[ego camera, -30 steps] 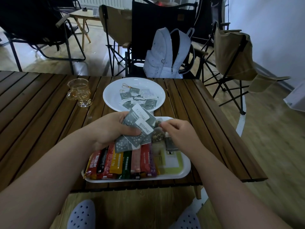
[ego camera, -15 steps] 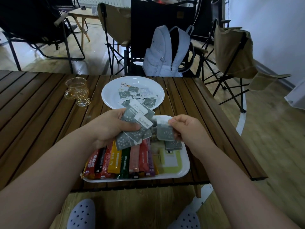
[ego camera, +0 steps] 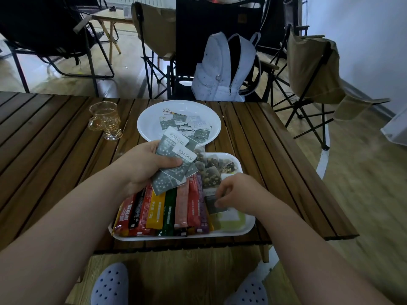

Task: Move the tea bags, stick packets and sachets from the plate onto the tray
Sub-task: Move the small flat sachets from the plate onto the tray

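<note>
Head view: a fan of sachets (ego camera: 174,164) in the left hand (ego camera: 143,166) above the tray (ego camera: 248,225), a single sachet (ego camera: 214,203) under the right hand (ego camera: 237,192).

The left grip is clenched round the grey fan, over the far end of the stick packets (ego camera: 167,210) lined up in the tray. The right grip pinches the single sachet lying flat just beside them, near the tea bags (ego camera: 211,170). Loose sachets (ego camera: 191,126) lie on the plate (ego camera: 149,126) just beyond. A glass cup (ego camera: 105,119) stands left of the plate on the slatted surface (ego camera: 55,150).
</note>
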